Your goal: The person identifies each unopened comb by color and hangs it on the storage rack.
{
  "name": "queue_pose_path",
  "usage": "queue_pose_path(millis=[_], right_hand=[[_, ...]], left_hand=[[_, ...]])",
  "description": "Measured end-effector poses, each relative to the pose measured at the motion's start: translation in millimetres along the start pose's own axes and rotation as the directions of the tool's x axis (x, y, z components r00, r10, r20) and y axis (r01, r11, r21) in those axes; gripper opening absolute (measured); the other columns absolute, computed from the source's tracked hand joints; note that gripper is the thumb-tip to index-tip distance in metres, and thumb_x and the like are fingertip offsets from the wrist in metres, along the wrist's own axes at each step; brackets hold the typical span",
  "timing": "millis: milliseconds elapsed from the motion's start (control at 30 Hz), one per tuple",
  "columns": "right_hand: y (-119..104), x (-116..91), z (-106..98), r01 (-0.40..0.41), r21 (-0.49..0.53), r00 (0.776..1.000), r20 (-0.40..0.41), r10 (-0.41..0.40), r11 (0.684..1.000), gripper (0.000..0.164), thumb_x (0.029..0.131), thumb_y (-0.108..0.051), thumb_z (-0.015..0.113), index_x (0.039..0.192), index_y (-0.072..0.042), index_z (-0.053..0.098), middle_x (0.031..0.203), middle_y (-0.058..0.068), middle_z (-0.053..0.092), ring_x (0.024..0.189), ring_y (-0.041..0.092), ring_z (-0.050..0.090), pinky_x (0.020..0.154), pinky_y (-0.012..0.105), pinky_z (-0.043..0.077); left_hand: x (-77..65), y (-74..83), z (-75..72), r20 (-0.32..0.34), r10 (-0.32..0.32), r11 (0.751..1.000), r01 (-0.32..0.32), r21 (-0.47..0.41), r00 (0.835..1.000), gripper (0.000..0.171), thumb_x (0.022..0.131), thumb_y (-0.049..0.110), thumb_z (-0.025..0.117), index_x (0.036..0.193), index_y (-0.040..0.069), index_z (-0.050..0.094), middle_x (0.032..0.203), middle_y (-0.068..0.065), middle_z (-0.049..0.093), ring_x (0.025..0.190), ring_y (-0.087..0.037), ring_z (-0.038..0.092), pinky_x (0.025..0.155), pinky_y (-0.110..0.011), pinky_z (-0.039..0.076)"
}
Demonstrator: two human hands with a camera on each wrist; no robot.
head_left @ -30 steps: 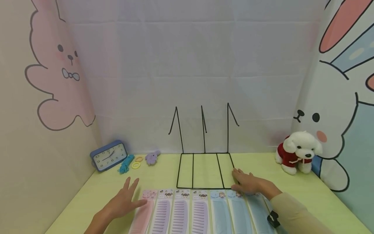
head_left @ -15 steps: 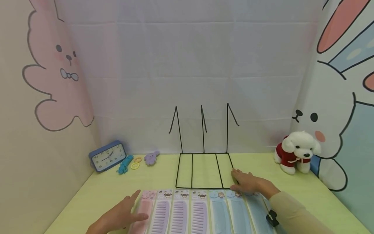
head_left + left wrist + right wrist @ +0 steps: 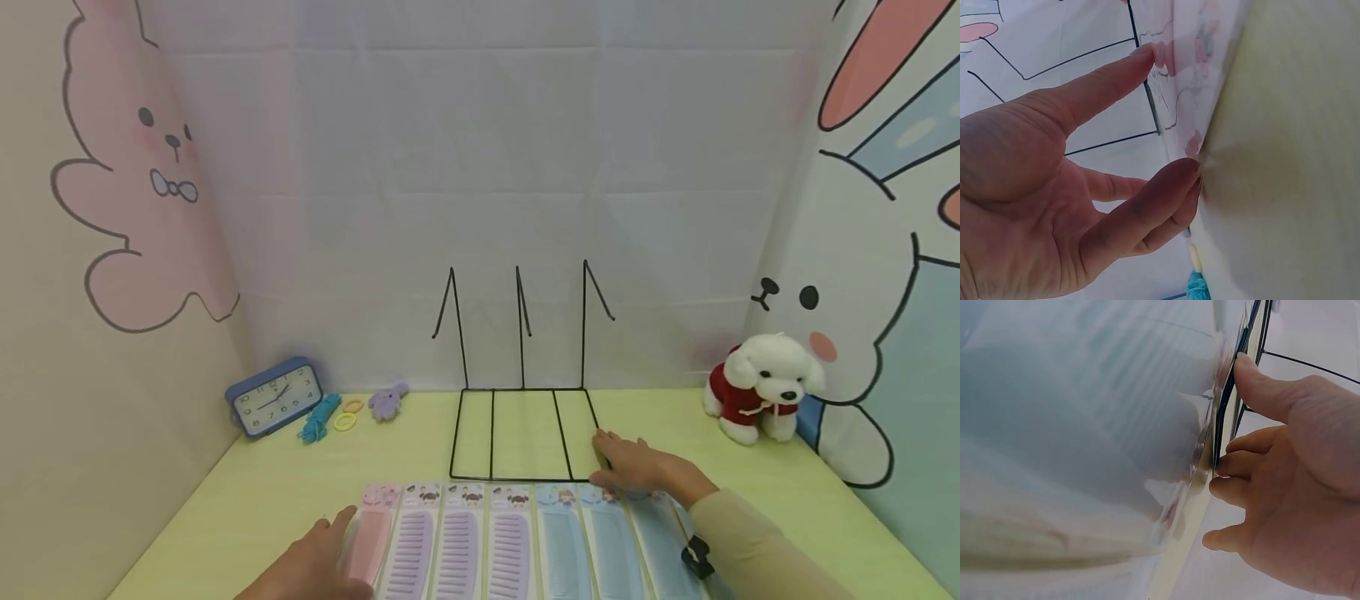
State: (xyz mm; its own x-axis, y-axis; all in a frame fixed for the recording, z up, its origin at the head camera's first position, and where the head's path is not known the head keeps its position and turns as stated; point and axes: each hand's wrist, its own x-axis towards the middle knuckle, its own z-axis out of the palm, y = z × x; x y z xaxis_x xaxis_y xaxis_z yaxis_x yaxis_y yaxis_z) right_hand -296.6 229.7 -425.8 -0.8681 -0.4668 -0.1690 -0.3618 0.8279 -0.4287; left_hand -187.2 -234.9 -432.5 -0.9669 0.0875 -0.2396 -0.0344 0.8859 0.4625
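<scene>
With the left hand, released and loosely spread, at the left edge of the pink packaged comb, leftmost in the row toward the near edge of the worktop, followed by purple combs and blue combs. With the right hand, relaxed, touching the right side of the black wire rack.

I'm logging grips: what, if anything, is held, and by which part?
Left hand: no hold shows; it is spread at the pink comb pack. Right hand: touching the right side of the wire rack; whether it grips cannot be told.
</scene>
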Motion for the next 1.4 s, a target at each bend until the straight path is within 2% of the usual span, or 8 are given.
queue_pose_path(millis=[133,333,533,700,900,1000,1200,1400], right_hand=[[-0.9,-1.2,-2.5,0.000,-0.016,1.000,-0.008,0.000,1.000,0.075,0.100,-0.031,0.063,0.148,0.016,0.029,0.153,0.039,0.025,0.142,0.054,0.024,0.106,0.077,0.012],[-0.9,-0.3,-3.2,-0.002,-0.029,1.000,-0.019,0.002,1.000,0.076,0.099,-0.031,0.064,0.147,0.017,0.031,0.152,0.039,0.027,0.141,0.054,0.026,0.106,0.077,0.013],[-1.3,-0.6,-2.3,-0.006,-0.036,1.000,-0.017,0.006,0.999,0.076,0.099,-0.031,0.064,0.147,0.016,0.031,0.152,0.039,0.027,0.141,0.054,0.026,0.105,0.078,0.012],[-2.3,0.1,-3.1,-0.019,-0.033,1.000,-0.002,0.019,0.999,0.076,0.099,-0.032,0.064,0.148,0.016,0.030,0.153,0.038,0.027,0.142,0.053,0.025,0.107,0.077,0.012],[-3.5,0.8,-3.2,-0.021,-0.029,1.000,0.008,0.022,0.999,0.075,0.099,-0.031,0.064,0.148,0.015,0.031,0.153,0.038,0.026,0.141,0.054,0.024,0.108,0.076,0.012],[-3.4,1.0,-2.4,-0.021,-0.022,1.000,0.010,0.022,1.000,0.075,0.099,-0.031,0.064,0.148,0.016,0.031,0.153,0.038,0.026,0.142,0.054,0.024,0.108,0.075,0.012],[-3.0,0.6,-1.6,-0.019,-0.005,1.000,0.022,0.019,1.000,0.077,0.099,-0.031,0.064,0.148,0.017,0.028,0.153,0.039,0.024,0.143,0.053,0.022,0.112,0.071,0.012],[-4.3,0.4,-2.4,-0.012,-0.011,1.000,0.025,0.012,1.000,0.076,0.100,-0.030,0.064,0.148,0.017,0.029,0.153,0.039,0.024,0.143,0.052,0.022,0.113,0.069,0.012]], left_hand=[[3.1,2.0,1.7,0.010,-0.052,0.999,0.052,0.005,0.999,0.108,0.061,0.044,0.093,0.145,-0.002,0.043,0.132,-0.036,0.050,0.115,-0.049,0.054,0.095,-0.070,0.040],[8.1,2.3,3.0,0.027,-0.059,0.998,0.058,0.038,0.998,0.092,0.066,0.030,0.092,0.141,-0.003,0.048,0.116,-0.021,0.061,0.098,-0.034,0.057,0.095,-0.065,0.044],[11.5,-4.3,2.1,0.088,-0.157,0.974,0.169,-0.154,0.984,0.101,0.064,0.029,0.093,0.147,0.001,0.043,0.130,-0.023,0.058,0.099,-0.033,0.056,0.095,-0.069,0.041],[5.2,-11.4,-8.5,0.113,-0.015,0.965,0.044,-0.259,0.993,0.096,0.070,0.017,0.090,0.149,0.000,0.039,0.121,-0.019,0.063,0.098,-0.029,0.057,0.093,-0.060,0.047],[5.1,-16.1,-17.9,0.126,0.032,0.962,0.004,-0.274,0.991,0.087,0.075,0.013,0.087,0.148,0.003,0.042,0.090,-0.011,0.057,0.071,-0.025,0.057,0.061,-0.039,0.052],[7.0,-21.8,-22.5,0.150,0.058,0.933,0.000,-0.359,0.987,0.080,0.078,0.008,0.084,0.147,0.001,0.044,0.096,-0.014,0.054,0.070,-0.025,0.059,0.059,-0.039,0.055],[10.1,-38.8,-34.1,0.224,0.117,0.856,0.016,-0.516,0.967,0.068,0.087,0.005,0.075,0.145,-0.007,0.043,0.122,-0.020,0.054,0.082,-0.027,0.066,0.069,-0.043,0.059],[5.6,-43.8,-47.8,0.217,0.254,0.778,-0.066,-0.624,0.942,0.086,0.089,0.003,0.072,0.154,-0.009,0.018,0.128,-0.026,0.052,0.096,-0.031,0.065,0.074,-0.047,0.060]])
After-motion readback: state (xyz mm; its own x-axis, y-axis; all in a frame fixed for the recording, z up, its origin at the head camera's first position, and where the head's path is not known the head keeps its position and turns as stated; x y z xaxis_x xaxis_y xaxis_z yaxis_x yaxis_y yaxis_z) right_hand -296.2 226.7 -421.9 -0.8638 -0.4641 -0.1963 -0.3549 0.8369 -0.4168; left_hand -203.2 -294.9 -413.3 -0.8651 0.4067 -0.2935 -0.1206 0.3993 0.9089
